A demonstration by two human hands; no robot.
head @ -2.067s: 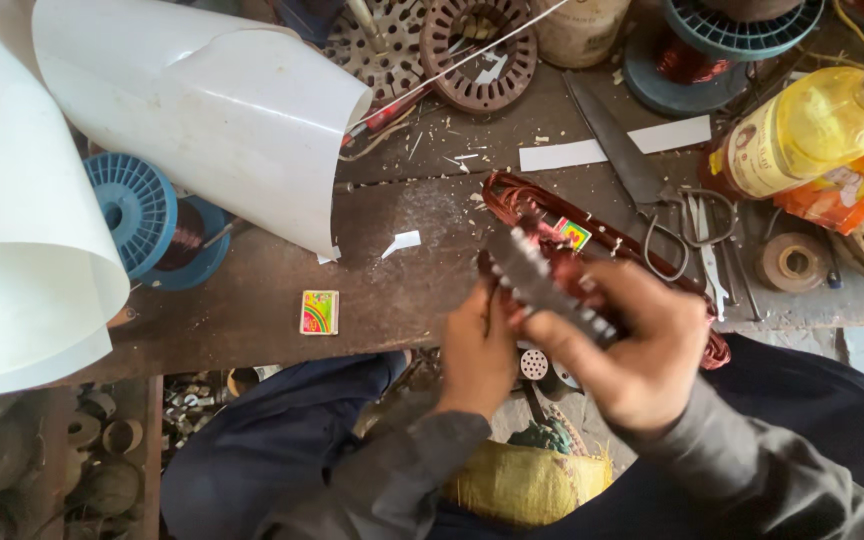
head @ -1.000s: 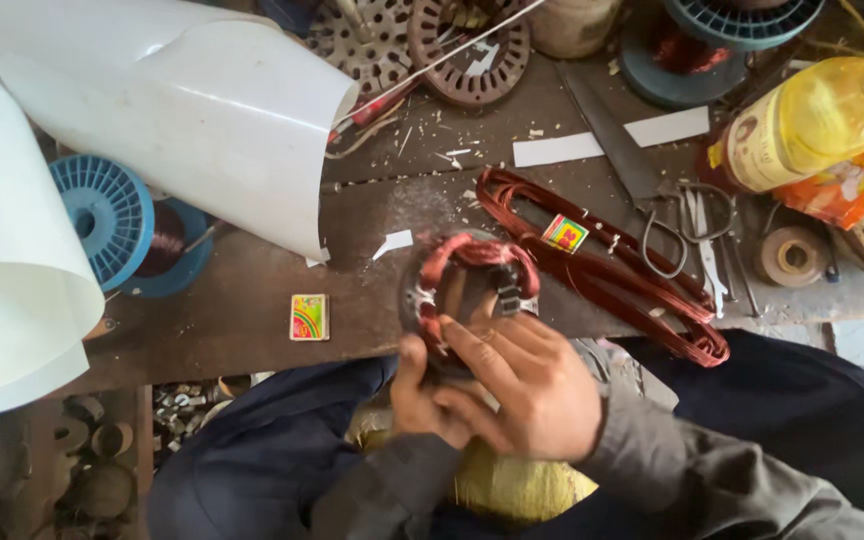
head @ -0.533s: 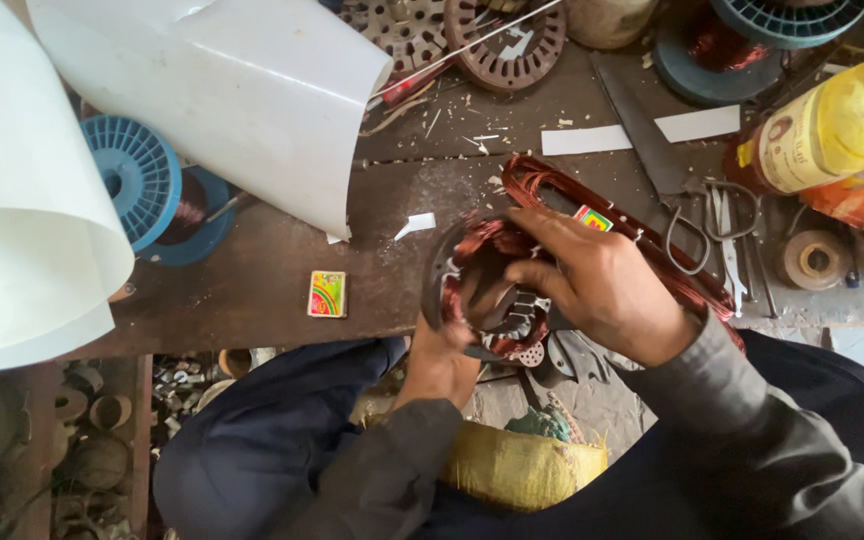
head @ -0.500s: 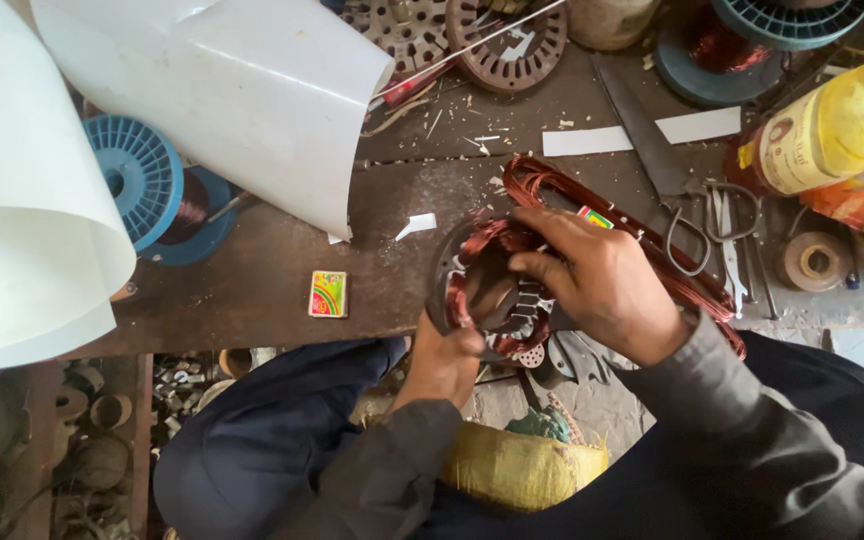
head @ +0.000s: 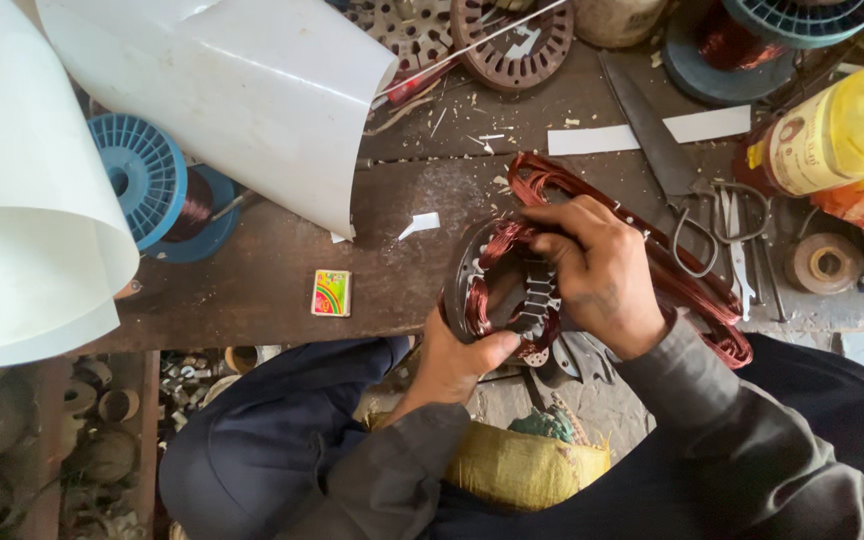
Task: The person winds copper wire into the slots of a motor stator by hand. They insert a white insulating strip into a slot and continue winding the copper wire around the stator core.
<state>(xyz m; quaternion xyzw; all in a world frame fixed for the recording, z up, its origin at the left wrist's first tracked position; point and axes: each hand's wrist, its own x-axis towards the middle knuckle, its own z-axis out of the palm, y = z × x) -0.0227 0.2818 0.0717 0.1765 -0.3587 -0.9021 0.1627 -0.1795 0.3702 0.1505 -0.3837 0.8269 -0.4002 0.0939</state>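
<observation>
Round grey metal stator wound with copper-red wire (head: 512, 295) — gripped from below by the left hand (head: 457, 360), the right hand (head: 597, 270) clasping its upper windings — loose red wire coils (head: 697, 290) just beyond.

A round grey metal stator ring (head: 512, 300) with slotted inner teeth and reddish copper wire coils wound through it sits tilted at the near edge of the dark wooden table (head: 272, 280), right of centre. Copper windings bulge along its left and far sides. A long loop of loose reddish copper wire (head: 692, 290) trails from it toward the right.
</observation>
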